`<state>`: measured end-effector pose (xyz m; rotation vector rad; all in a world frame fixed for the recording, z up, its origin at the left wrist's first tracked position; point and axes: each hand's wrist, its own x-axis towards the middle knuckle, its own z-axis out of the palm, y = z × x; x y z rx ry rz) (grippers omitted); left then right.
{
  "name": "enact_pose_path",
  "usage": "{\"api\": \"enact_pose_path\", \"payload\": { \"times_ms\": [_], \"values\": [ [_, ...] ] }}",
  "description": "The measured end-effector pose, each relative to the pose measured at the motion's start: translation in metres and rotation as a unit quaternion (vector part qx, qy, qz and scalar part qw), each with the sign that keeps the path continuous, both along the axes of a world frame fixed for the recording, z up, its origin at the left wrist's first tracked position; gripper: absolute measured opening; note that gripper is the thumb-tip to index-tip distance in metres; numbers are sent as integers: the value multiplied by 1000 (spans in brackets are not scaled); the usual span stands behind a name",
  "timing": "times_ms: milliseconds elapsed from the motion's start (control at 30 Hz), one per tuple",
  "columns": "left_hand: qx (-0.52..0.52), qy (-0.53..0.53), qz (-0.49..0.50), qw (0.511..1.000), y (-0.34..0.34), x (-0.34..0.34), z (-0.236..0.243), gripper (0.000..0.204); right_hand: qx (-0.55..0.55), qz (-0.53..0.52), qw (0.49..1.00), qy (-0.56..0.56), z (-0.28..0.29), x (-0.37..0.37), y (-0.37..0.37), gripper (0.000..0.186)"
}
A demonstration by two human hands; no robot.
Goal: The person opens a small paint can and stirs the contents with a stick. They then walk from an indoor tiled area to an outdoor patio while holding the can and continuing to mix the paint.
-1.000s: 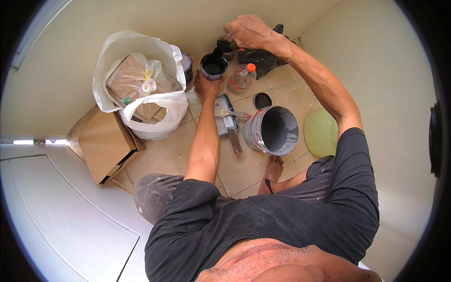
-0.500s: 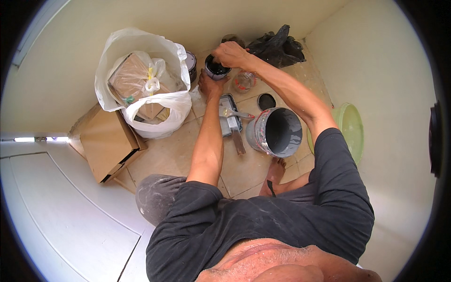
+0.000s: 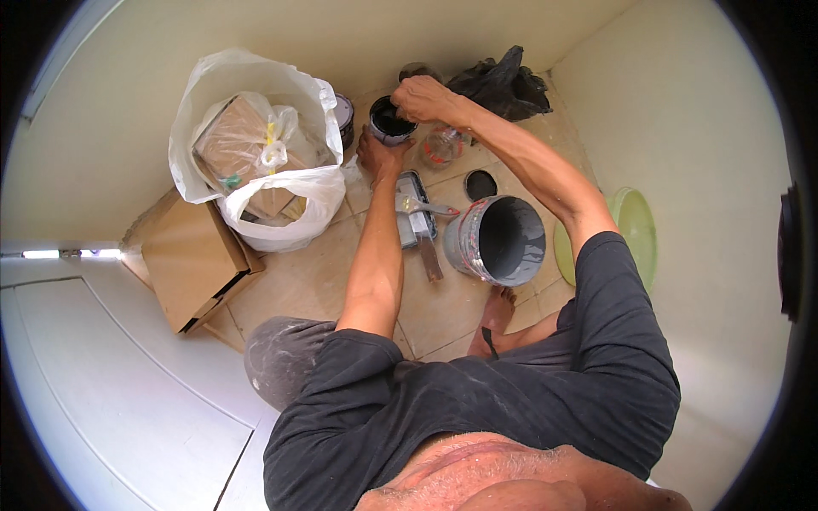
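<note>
Can (image 3: 394, 140): stands on the floor tiles (image 3: 375, 294) near the back wall, ahead of the person; dark paint (image 3: 386, 121) shows inside.
Left hand (image 3: 381, 157): wrapped on the near side of the can, as in both earlier views; steadies it, by its placement.
Right hand (image 3: 423, 100): is lower and closer than one second ago, when it is raised with a dark item above the can; now sits at the can's right rim, nearly unchanged over the last half second. Fingers appear bunched; any item held is hidden, so the grip cannot be told.
Jar (image 3: 419, 70): beyond the right hand, partly hidden by it.
Black bag (image 3: 504, 88): less covered by the arm than one second ago.
Bottle (image 3: 443, 150): just beside the can, below the right forearm.
Work status: action shifts from above the can to its mouth.
</note>
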<state>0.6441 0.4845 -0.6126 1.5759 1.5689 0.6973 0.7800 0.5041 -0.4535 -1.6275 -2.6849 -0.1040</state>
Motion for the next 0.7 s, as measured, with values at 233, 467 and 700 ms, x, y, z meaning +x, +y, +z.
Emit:
{"api": "enact_pose_path", "payload": {
  "times_ms": [233,467,700],
  "values": [
    [12,1,-8,1000,0,-1,-1,125,85,-36,996,20,-10,-8,8,13],
    [4,1,-14,1000,0,-3,-1,124,64,16,998,-22,-3,2,3,13],
    [-15,-1,-7,1000,1,0,-1,127,49,-9,997,58,-8,-8,3,10]
  ]
}}
